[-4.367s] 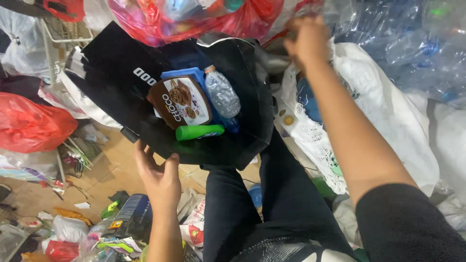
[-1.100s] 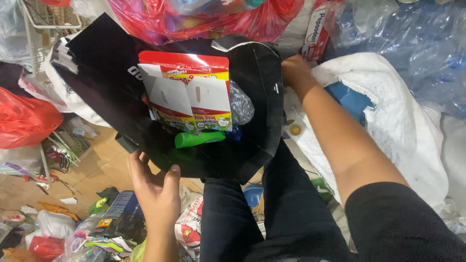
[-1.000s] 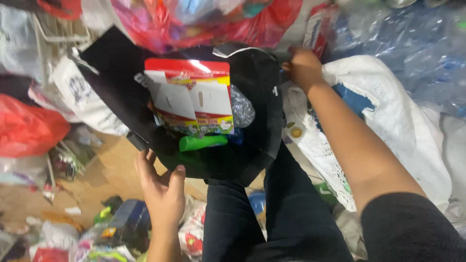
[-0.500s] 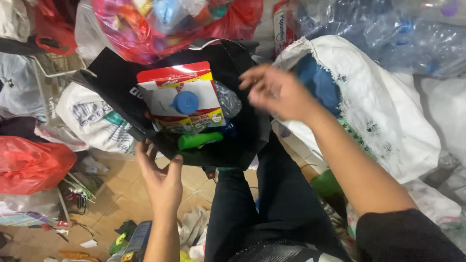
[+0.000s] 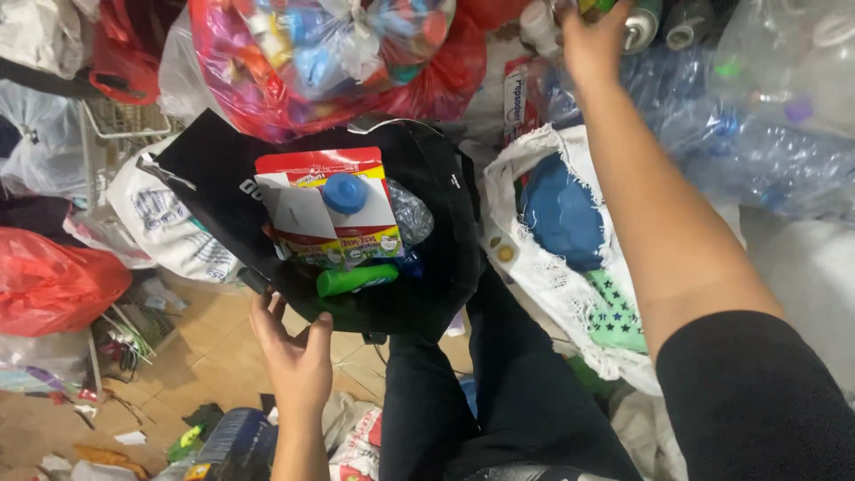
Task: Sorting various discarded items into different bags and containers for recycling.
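I see my left hand (image 5: pixel 298 361) gripping the black bag (image 5: pixel 427 267) rim; the carton (image 5: pixel 325 214) sits just above it. Right hand (image 5: pixel 592 40) reaches among bottles (image 5: pixel 757 160), grip unclear. One-handed hold: bag may sag, spilling.

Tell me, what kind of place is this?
Probably a recyclables sorting spot: sacks of clear plastic bottles, a red bag of mixed bottles, and a black bag taking cartons, held open by the left hand.

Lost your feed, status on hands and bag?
Left hand grips black bag rim. Right hand up among clear plastic bottles. Red-white carton inside.
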